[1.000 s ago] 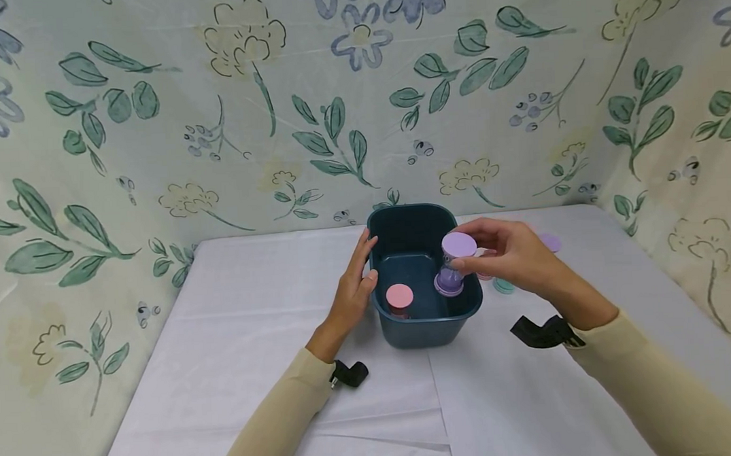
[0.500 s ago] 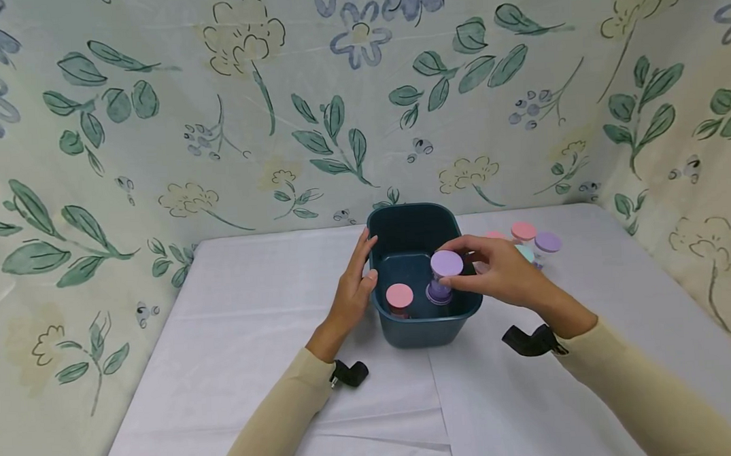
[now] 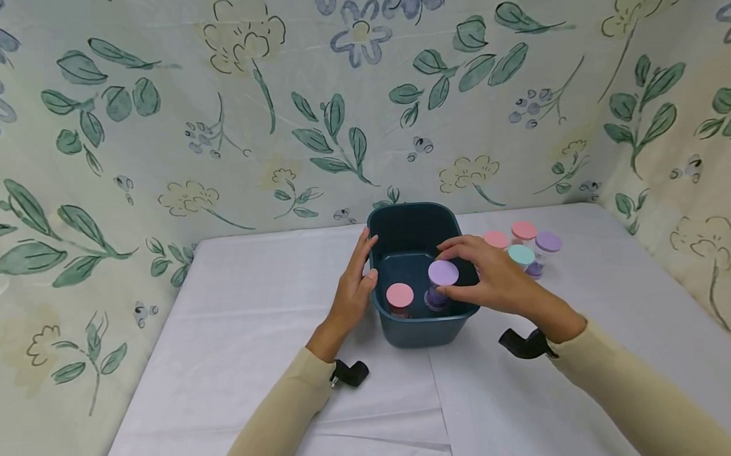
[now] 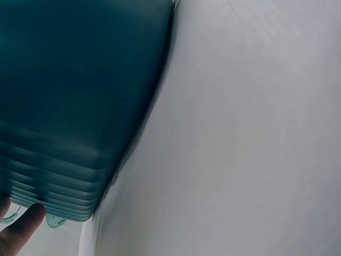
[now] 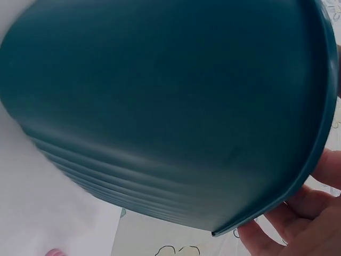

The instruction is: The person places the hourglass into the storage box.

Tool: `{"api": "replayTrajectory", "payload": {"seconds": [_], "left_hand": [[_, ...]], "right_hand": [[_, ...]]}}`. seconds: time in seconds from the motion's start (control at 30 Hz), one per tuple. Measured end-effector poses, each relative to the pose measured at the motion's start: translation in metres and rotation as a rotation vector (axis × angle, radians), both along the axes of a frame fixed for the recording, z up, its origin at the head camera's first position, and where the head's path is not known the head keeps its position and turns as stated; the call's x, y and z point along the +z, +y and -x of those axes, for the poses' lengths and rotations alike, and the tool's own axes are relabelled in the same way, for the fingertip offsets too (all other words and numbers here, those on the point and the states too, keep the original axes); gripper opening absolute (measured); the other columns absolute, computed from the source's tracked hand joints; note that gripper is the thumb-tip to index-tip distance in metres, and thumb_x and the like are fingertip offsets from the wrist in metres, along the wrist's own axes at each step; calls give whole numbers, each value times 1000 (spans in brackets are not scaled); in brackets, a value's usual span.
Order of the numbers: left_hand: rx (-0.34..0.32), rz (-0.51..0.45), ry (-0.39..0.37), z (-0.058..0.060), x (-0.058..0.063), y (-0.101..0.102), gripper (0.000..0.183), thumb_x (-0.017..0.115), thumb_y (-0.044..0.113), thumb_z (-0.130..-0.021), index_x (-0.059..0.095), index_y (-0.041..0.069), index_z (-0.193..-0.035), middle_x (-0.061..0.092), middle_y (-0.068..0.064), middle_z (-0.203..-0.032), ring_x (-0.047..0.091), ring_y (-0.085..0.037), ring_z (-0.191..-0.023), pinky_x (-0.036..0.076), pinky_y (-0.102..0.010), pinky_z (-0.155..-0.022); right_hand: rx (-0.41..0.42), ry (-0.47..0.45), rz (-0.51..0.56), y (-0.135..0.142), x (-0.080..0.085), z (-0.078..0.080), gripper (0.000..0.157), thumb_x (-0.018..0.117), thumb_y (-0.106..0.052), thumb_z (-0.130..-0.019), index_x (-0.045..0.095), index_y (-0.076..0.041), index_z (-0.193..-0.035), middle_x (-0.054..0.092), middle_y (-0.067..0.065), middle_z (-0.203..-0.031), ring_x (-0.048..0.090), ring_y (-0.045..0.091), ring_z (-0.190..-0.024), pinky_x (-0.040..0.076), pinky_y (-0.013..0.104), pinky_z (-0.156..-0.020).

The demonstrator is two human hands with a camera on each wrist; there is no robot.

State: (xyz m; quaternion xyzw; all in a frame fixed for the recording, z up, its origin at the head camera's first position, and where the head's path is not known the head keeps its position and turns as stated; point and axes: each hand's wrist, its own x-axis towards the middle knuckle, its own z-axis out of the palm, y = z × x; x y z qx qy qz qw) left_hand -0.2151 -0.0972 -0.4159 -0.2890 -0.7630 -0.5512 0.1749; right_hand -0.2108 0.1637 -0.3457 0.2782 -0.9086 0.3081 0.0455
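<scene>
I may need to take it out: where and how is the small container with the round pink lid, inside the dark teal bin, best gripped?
From above, probably, pinching opposite edges of the flat, round pink lid. The small pink-lidded container stands upright, lid up, close to the near left corner of the dark teal, plastic-looking bin, whose walls would crowd a sideways approach.

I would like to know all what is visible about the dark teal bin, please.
The bin is a deep, open-topped tub with rounded corners and a raised rim. Its smooth walls look like plastic, and the wrist views show parallel ridges on the outside. It stands upright on a white cloth. The left hand touches its left side; the right hand reaches over its right rim, contact unclear. Inside are a pink-lidded jar and a purple-lidded jar.
</scene>
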Motion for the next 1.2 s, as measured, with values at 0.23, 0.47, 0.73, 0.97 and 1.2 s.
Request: {"api": "replayTrajectory", "payload": {"seconds": [0.23,0.47,0.73,0.97,1.2], "left_hand": [[8,0,-15,-3,4,0,59,35,29,-101,28,-7,-147,15,-25,-157,14,-35,-146,17,-53,-115],[19,13,-4,9,-14,0,62,33,37,-101,27,-2,-149,14,-17,-160,13,-27,-147,17,-50,-116],[12,6,-2,-3,6,1,56,37,15,-96,28,-8,-146,15,-25,-157,14,-37,-145,17,-53,-115],[12,7,-14,-6,10,3,55,37,6,-93,30,-10,-145,15,-26,-157,15,-40,-145,17,-53,-114],[28,1,-24,-1,2,3,55,36,15,-95,30,-5,-147,14,-21,-159,13,-33,-146,18,-54,-114]], "right_hand": [[2,3,-59,-3,-3,-2,42,80,-31,-75,66,-12,-111,53,9,-133,45,33,-125,45,58,-94],[31,-11,-68,-4,-8,-2,38,81,-29,-75,68,-13,-107,52,10,-134,42,32,-127,37,62,-100],[45,-37,-79,-5,-11,-1,37,81,-30,-75,68,-14,-106,53,11,-134,41,33,-127,36,64,-100],[30,-89,-108,-7,-9,-2,37,79,-31,-76,68,-13,-105,51,13,-136,27,44,-136,21,72,-104],[28,-110,-116,-9,-10,0,34,78,-28,-76,69,-12,-105,49,15,-138,21,45,-139,8,71,-107]]}}
